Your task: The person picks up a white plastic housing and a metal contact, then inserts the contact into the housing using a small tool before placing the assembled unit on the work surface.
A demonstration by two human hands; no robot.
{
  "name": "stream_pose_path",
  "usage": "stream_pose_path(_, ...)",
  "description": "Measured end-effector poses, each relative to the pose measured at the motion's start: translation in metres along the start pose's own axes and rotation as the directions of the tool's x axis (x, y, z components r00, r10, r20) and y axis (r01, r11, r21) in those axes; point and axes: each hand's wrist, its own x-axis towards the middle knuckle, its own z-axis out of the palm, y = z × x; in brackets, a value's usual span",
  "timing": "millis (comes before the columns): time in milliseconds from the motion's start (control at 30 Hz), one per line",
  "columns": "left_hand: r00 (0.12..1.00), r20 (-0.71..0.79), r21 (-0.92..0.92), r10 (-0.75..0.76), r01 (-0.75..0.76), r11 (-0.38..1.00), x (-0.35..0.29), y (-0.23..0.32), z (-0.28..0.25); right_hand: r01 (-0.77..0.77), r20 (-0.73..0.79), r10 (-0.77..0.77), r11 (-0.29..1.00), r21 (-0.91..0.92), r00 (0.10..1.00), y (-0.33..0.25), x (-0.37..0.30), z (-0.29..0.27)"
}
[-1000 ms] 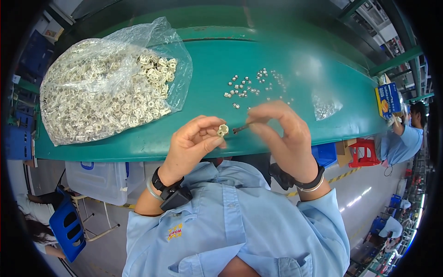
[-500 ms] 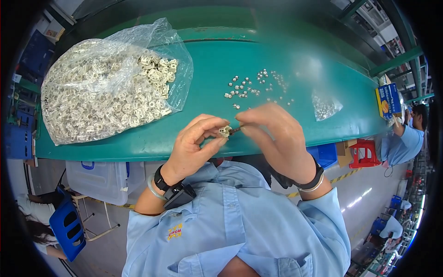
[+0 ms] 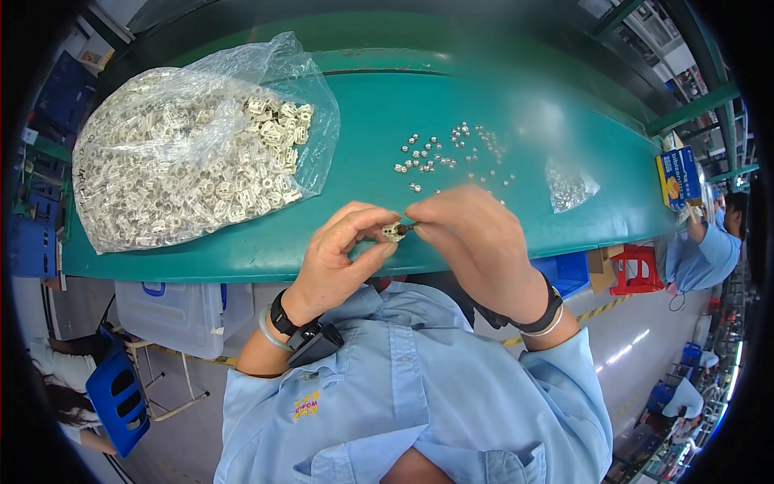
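One green table [image 3: 371, 121] spans the scene. On its left lies one big bag [image 3: 322, 105], packed with cream parts [image 3: 185, 173] too many to count. One clear tub [image 3: 165, 315] is below the near edge, left; one red stool [image 3: 634, 270] is at the right. One box [image 3: 682, 175] is at the table's right end. Two hands meet near the middle: the left hand [image 3: 334, 250] pinches one held part [image 3: 393, 232]; the right hand [image 3: 480, 246] grips one dark pin [image 3: 405, 229] at its right side, insertion unclear. To their right lies one small bag [image 3: 571, 189]. Dozens of silver balls [image 3: 416, 153] lie farther off.
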Motion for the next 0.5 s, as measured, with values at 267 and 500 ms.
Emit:
stream_pose_path(267,1.000,-0.001,0.008,0.007,-0.007,1.000,-0.0009,0.0000,-0.0007,0.034,-0.004,-0.034,0.999,-0.018,0.999,0.0001,-0.0003,0.0033)
stream_pose_path(500,1.000,-0.006,0.015,0.017,-0.017,1.000,-0.0015,-0.0003,0.0001,0.067,0.006,-0.067,0.997,-0.028,0.998,0.0006,-0.0006,0.0032)
